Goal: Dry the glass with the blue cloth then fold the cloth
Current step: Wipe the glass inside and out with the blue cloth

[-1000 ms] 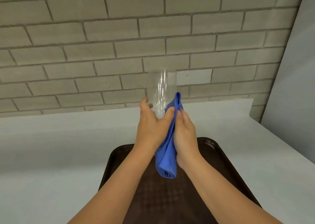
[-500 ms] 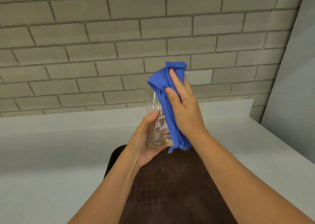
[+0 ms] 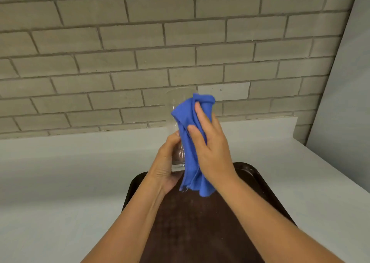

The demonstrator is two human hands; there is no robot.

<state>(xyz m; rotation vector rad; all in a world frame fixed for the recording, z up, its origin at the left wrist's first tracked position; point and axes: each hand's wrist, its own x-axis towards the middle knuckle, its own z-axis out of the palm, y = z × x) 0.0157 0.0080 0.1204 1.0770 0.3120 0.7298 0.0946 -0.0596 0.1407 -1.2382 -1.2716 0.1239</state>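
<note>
A tall clear glass (image 3: 173,110) is held upright in the air above the tray. My left hand (image 3: 164,166) grips its base from the left and below. The blue cloth (image 3: 190,142) is bunched and pressed against the glass's right side, from just below the rim down past the base, where its loose end hangs. My right hand (image 3: 210,142) holds the cloth flat against the glass, fingers pointing up. Much of the glass's right side is hidden by the cloth.
A dark brown tray (image 3: 258,180) lies on the white counter (image 3: 70,182) right under my forearms. A grey brick wall (image 3: 140,52) rises behind the counter, and a pale panel (image 3: 344,102) closes off the right side.
A second ago the cloth hung low beside the glass's base. My right hand then carried it up to the rim, and it has now slid down slightly along the glass.
</note>
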